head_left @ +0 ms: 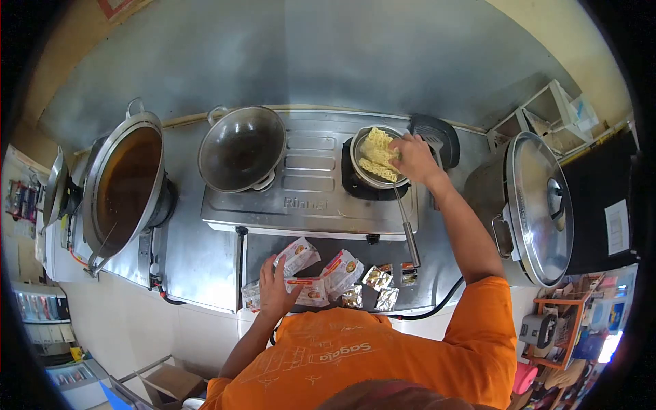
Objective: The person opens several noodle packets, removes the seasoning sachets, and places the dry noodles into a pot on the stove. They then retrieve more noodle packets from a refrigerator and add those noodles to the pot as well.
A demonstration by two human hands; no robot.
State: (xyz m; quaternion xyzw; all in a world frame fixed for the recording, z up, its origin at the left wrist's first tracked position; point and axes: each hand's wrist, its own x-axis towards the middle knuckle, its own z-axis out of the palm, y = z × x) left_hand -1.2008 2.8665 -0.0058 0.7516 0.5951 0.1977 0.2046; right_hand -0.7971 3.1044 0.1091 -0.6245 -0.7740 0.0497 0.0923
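Blocks of yellow noodles lie in a metal pot on the right burner of the stove. My right hand is over the pot's right side, its fingertips at the noodles; whether they grip them is hidden. A strainer or ladle handle slopes from the pot toward the counter's front. My left hand rests with fingers spread on the opened noodle packets at the counter's front edge. Right of them lie several silver sachets and small dark sachets.
An empty wok sits on the left of the stove. Farther left stands a large pan of brown liquid. A big lidded pot is at the right, with a black pan behind my right wrist.
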